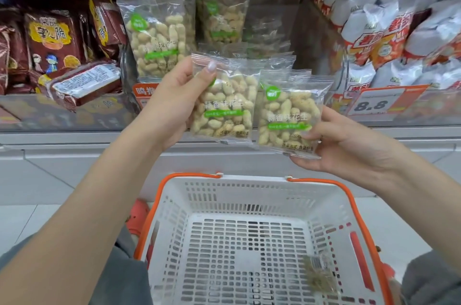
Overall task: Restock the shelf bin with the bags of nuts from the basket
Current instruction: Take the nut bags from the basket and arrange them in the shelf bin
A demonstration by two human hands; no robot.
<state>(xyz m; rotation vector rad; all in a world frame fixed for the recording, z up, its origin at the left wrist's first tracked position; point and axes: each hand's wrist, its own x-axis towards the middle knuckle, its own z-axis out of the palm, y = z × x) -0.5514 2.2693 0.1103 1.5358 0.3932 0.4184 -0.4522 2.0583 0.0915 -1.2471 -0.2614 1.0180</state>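
Note:
My left hand [172,102] grips a clear bag of peanuts [224,102] by its left edge, thumb on the front. My right hand [344,145] holds a second, matching bag of peanuts [289,115] from below and the right side. Both bags hang side by side in front of the clear shelf bin [272,17], where several more peanut bags [154,37] stand upright at its left and back. Below my hands sits the white basket [249,195] with orange handles; only a small scrap lies on its floor.
Dark red snack packs [52,42] fill the bin to the left, one lying loose over the edge [84,82]. White and orange bags [399,30] fill the bin to the right, with an 8.8 price tag [379,102]. An orange shoe [137,215] shows left of the basket.

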